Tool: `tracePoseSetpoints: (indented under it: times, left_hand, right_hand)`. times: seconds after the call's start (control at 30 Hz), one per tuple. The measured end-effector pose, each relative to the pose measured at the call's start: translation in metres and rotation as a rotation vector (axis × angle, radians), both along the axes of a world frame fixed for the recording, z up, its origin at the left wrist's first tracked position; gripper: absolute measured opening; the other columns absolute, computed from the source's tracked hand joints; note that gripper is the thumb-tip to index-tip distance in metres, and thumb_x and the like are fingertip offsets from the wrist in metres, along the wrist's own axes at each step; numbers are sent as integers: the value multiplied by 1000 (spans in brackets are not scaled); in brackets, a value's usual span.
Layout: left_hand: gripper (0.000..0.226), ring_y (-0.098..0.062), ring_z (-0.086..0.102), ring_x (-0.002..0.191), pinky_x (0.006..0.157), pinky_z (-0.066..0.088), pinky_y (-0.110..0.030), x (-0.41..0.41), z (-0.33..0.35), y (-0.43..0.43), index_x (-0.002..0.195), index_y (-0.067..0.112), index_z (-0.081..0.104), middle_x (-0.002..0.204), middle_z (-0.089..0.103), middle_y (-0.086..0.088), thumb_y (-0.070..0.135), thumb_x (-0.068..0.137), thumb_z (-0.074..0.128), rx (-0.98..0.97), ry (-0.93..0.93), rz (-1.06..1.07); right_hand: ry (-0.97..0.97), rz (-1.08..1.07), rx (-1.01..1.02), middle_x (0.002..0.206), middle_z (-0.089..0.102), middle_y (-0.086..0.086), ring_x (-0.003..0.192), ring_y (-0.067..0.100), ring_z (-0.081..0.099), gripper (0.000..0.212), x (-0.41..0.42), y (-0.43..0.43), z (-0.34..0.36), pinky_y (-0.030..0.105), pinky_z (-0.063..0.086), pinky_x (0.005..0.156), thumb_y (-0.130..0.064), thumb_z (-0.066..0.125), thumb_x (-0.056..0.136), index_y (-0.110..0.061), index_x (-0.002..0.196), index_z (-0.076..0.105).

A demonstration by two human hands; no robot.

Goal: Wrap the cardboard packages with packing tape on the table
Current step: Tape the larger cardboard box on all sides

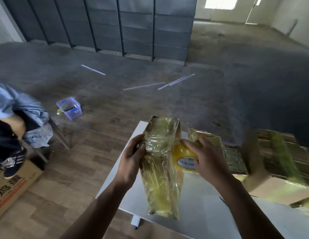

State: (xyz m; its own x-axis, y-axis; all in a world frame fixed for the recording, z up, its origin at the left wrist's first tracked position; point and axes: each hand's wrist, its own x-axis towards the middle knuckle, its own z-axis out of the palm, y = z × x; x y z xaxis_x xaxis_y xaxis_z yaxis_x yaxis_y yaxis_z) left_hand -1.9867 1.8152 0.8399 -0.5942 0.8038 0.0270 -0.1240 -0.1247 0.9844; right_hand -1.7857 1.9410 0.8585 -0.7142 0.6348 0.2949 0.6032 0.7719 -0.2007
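Observation:
A long cardboard package point(161, 169), covered in glossy yellowish tape, is held above the white table point(198, 213), its long side running away from me. My left hand point(133, 157) grips its left edge near the far end. My right hand point(204, 157) holds a yellow roll of packing tape point(184, 158) pressed against the package's right side. A second taped package point(207, 138) lies just behind my right hand.
More taped cardboard packages point(279, 152) pile up on the table's right side, over a plain carton point(271, 188). On the floor at left sit a printed cardboard box point(12, 188), a person's legs and shoe point(12, 163), and a purple plastic tub point(70, 107).

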Motion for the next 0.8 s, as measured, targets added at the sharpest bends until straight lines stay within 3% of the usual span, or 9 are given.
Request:
tracePoseSetpoints:
  times: [0.07, 0.13, 0.23, 0.3, 0.37, 0.43, 0.57, 0.73, 0.8]
  left_hand:
    - [27, -13, 56, 83, 72, 45, -23, -5, -1, -3, 116, 22, 63, 91, 66, 9, 7, 97, 50, -19, -38, -11]
    - [30, -11, 57, 96, 84, 46, -22, -16, -1, -6, 111, 26, 66, 105, 65, 10, 4, 97, 50, -106, 134, 25]
    - [36, -13, 48, 119, 103, 33, -13, -35, -2, -14, 113, 15, 69, 133, 54, -8, 4, 92, 43, -237, 915, 170]
    - [45, -26, 48, 124, 105, 39, -30, -39, 0, -19, 114, 9, 70, 134, 55, -15, 9, 82, 37, -185, 1254, 102]
    - [49, -21, 48, 125, 101, 45, -35, -37, 5, -27, 119, 7, 66, 131, 60, -11, 17, 83, 34, -152, 1243, -43]
    - [52, -14, 42, 132, 107, 38, -36, -38, 8, -35, 133, 8, 56, 140, 53, -7, 33, 92, 35, -158, 1168, -154]
    - [96, -16, 28, 142, 118, 20, -41, -38, -3, -36, 148, 8, 33, 153, 31, -4, 77, 80, 38, -342, 1374, -216]
    - [73, -30, 43, 134, 112, 29, -48, -38, -18, -36, 140, 2, 44, 144, 47, -16, 53, 88, 46, -319, 1311, -63]
    - [71, -31, 42, 135, 113, 28, -45, -42, -24, -37, 141, 3, 42, 144, 46, -16, 48, 88, 51, -334, 1251, -25]
  right_hand:
    - [5, 16, 52, 86, 55, 9, 72, 29, 59, 63, -9, -2, 1, 35, 48, 56, -16, 80, 62, -25, 122, 63]
    - [-2, 50, 67, 85, 55, 7, 73, 28, 59, 54, -20, -7, 1, 34, 48, 58, -33, 78, 68, -26, 120, 64]
    - [-39, 62, 98, 86, 58, 6, 73, 25, 60, 62, -41, -21, -5, 32, 46, 58, -40, 86, 61, -28, 118, 65]
    - [-66, 54, 102, 89, 60, 6, 76, 25, 60, 67, -55, -33, -10, 32, 46, 59, -32, 89, 57, -29, 120, 64]
    - [-90, 31, 118, 93, 61, 6, 80, 24, 60, 71, -64, -39, -15, 32, 45, 61, -27, 89, 58, -32, 123, 61]
    - [-93, 8, 105, 95, 62, 6, 82, 24, 60, 75, -67, -40, -20, 31, 45, 61, -23, 89, 57, -32, 125, 59]
    - [-55, 46, 92, 106, 60, 8, 92, 25, 59, 78, -71, -42, -17, 34, 47, 67, -21, 85, 64, -34, 133, 51]
    - [210, 240, -321, 122, 40, -13, 105, 4, 48, 91, -52, -32, -21, 10, 42, 73, -10, 72, 78, -53, 142, 24]
    - [286, 224, -440, 129, 39, -25, 115, -5, 45, 92, -45, -35, -30, 13, 45, 85, -12, 72, 79, -61, 137, 19]
